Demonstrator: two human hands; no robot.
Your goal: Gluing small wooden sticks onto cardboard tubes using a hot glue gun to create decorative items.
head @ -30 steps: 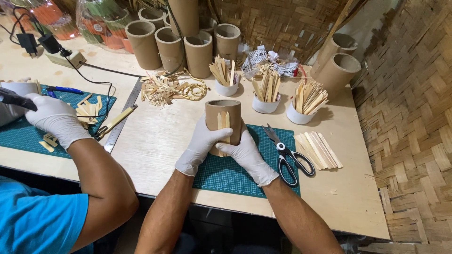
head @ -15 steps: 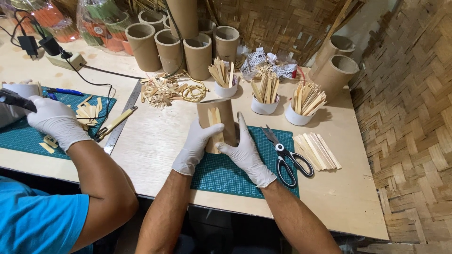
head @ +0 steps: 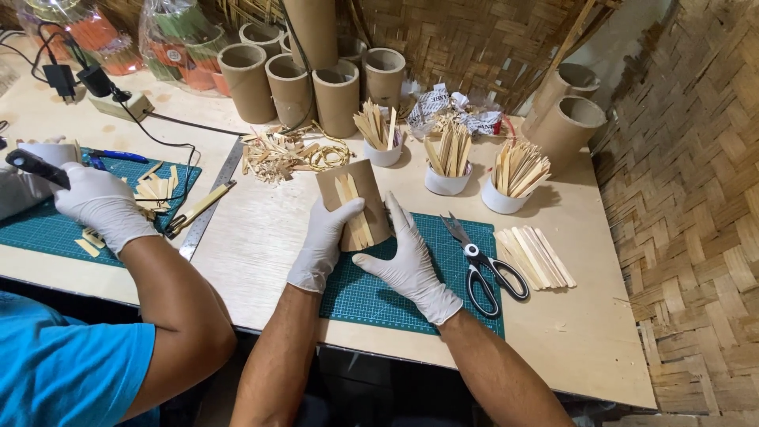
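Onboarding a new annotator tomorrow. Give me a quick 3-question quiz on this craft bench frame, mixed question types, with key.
1. True or false: both white-gloved hands, left hand and right hand, touch the brown cardboard tube with pale wooden strips stuck on it.
2. Multiple choice: the black-handled scissors lie (A) right of the right hand, (B) left of the left hand, (C) inside a white cup.
3. How many small white cups of wooden sticks stand behind the green cutting mat?

Key: 1 true; 2 A; 3 three.
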